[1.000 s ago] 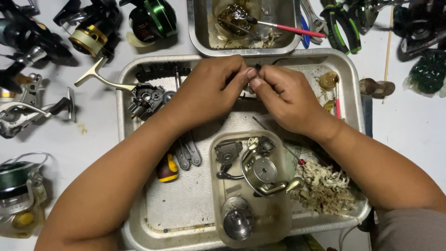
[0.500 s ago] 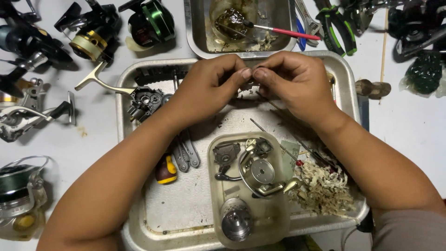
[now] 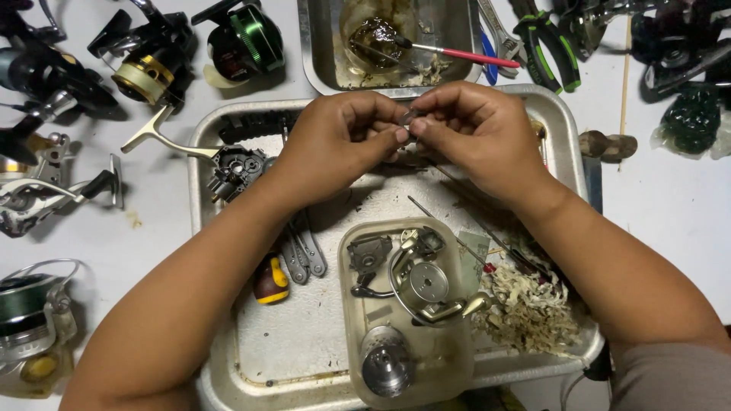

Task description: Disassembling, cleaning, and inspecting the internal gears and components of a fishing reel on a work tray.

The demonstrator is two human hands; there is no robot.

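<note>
Both hands meet over the far part of a large metal tray (image 3: 228, 358). My left hand (image 3: 343, 144) and my right hand (image 3: 476, 137) pinch one small dark metal part (image 3: 409, 119) between their fingertips; its shape is too small to tell. Below the hands, inside the tray, stands a clear plastic tub (image 3: 358, 335) with a reel spool, a bail arm and other reel pieces. A reel body with a handle (image 3: 228, 167) lies at the tray's left rim, beside my left wrist.
A second metal tray (image 3: 320, 53) with grease and a red-handled brush (image 3: 472, 55) sits beyond. Several fishing reels (image 3: 145, 65) lie on the white table at left and top right. Pliers (image 3: 548, 53), a screwdriver handle (image 3: 270, 281) and shredded paper (image 3: 525, 304) are nearby.
Both hands have shifted slightly toward the tray's far rim, still pinching the small part together. The fingers have turned a little around it.
</note>
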